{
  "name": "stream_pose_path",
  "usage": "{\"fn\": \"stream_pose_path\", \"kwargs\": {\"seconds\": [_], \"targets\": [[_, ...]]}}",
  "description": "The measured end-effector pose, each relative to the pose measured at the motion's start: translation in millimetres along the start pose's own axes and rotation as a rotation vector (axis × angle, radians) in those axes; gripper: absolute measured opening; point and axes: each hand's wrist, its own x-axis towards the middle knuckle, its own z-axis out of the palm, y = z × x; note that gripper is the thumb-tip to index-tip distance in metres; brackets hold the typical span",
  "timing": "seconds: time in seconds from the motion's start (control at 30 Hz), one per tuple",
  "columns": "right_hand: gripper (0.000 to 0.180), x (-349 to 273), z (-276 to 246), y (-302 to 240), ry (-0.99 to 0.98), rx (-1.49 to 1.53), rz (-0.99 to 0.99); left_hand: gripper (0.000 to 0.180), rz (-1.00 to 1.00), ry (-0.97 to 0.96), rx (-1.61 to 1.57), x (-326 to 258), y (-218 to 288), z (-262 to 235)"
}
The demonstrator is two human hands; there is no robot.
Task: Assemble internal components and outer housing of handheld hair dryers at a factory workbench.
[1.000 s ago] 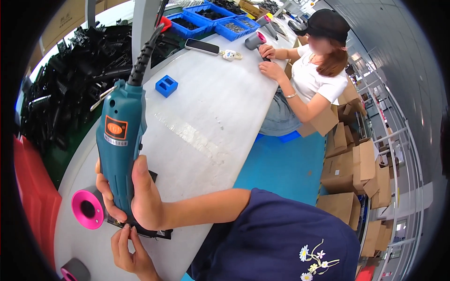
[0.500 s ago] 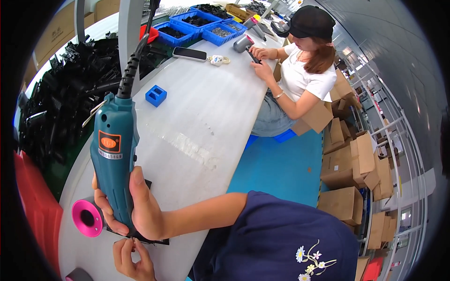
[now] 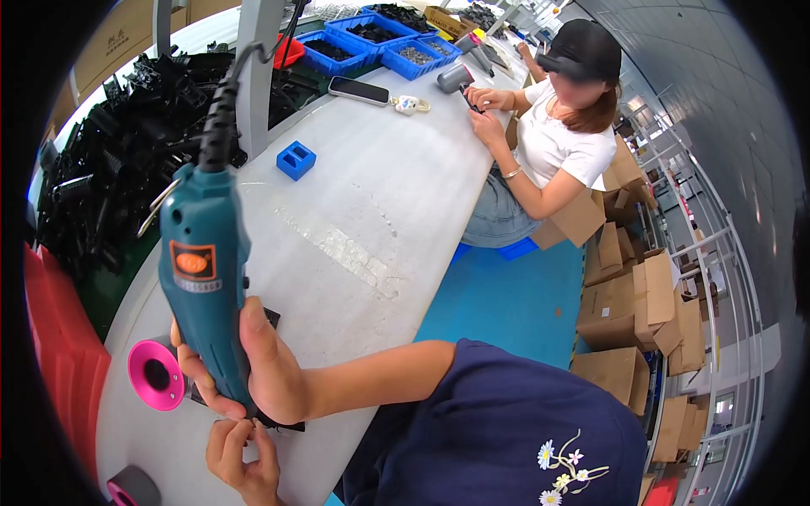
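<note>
My right hand (image 3: 253,371) grips a teal electric screwdriver (image 3: 205,278) upright, its coiled black cable (image 3: 218,118) running up to a grey post. The tip points down onto a small black part (image 3: 272,319) lying on the white table (image 3: 363,219). The tip itself is hidden behind my hand. My left hand (image 3: 240,455) sits just below, its fingers pinched on the near edge of that black part. A pink ring-shaped piece (image 3: 156,374) lies just left of the screwdriver.
A heap of black plastic parts (image 3: 118,169) fills the left side beside a red bin (image 3: 51,354). A blue block (image 3: 296,159), a phone (image 3: 359,90) and blue trays (image 3: 396,42) lie farther up. A seated co-worker (image 3: 565,143) handles a grey device (image 3: 456,78). Cardboard boxes (image 3: 633,312) stand at right.
The screwdriver has come down a little and leaned slightly left over the black part. Both of my hands stay in the same spot. The co-worker keeps working at the far end.
</note>
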Motion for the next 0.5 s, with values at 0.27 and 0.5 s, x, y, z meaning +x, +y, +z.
{"fn": "stream_pose_path", "kwargs": {"seconds": [0.27, 0.5], "targets": [[0.068, -2, -5, -8, -0.189, 0.006, -0.002, 0.008, -0.040, 0.042, -0.139, -3, -10, 2], [0.080, -38, -35, 35, -0.128, -0.118, 0.190, 0.012, -0.150, 0.051, 0.009, -6, -9, -8]]}}
